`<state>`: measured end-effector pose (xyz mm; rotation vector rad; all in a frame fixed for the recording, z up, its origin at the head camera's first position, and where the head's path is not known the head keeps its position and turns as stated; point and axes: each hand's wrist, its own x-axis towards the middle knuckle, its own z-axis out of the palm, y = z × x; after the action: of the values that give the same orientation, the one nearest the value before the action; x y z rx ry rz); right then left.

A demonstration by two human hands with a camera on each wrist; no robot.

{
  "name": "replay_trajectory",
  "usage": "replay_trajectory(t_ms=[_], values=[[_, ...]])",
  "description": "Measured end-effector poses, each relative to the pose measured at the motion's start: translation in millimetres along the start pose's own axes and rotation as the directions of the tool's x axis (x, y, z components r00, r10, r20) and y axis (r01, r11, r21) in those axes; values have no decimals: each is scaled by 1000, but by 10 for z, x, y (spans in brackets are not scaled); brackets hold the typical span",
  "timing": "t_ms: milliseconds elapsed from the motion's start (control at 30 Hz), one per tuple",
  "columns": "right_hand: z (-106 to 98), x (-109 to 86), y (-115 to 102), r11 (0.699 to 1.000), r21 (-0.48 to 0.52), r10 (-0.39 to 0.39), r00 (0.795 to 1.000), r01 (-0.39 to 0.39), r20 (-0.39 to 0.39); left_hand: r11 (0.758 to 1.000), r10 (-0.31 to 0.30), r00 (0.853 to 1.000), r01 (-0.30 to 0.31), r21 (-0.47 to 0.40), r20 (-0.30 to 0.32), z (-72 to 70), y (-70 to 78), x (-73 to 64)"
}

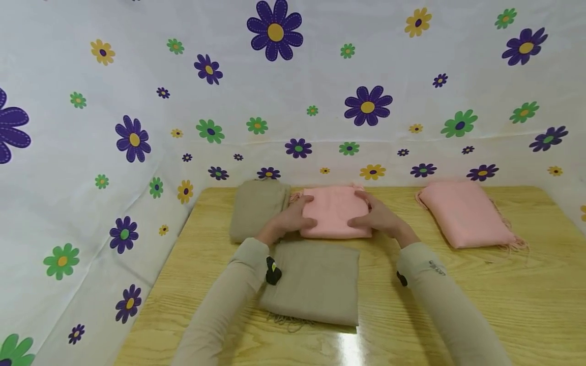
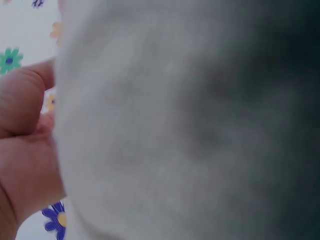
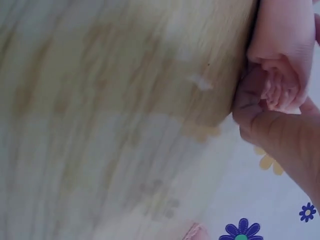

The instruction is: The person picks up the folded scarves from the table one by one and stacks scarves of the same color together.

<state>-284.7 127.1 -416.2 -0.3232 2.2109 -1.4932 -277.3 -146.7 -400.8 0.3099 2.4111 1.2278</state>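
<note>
A folded pink scarf lies at the back middle of the table, between both hands. My left hand grips its left side, the thumb lying on the front part. On its opposite side, my right hand holds the edge in the same way. The right wrist view shows the right hand's fingers bent at the layered end of the pink cloth. In the left wrist view, a blurred sleeve hides most of the scene, leaving part of the left hand visible.
A folded khaki scarf sits just left of the pink one. Another khaki scarf, fringed, lies in front, below the hands. Farther right is a second pink folded scarf with tassels. A flowered white sheet hangs behind the wooden table.
</note>
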Motion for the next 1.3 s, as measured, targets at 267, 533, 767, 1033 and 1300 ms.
replay_trajectory(t_ms=[267, 533, 767, 1033, 1300], values=[[48, -2, -41, 982, 169, 89, 996, -86, -12, 922, -100, 994, 108, -372, 42, -34, -26, 1], [100, 32, -100, 927, 343, 165, 986, -148, -21, 902, -142, 989, 146, -406, 41, 4, -40, 27], [112, 27, -183, 863, 468, 268, 958, -191, -102, 840, -149, 987, 161, -518, 65, 45, 27, 72], [100, -14, -213, 915, 331, 266, 962, -231, -61, 792, -219, 973, 218, -569, 69, 78, 91, 92], [80, -20, -120, 947, 304, 106, 994, -104, 9, 840, -172, 985, 158, -519, 21, 95, 24, 75]])
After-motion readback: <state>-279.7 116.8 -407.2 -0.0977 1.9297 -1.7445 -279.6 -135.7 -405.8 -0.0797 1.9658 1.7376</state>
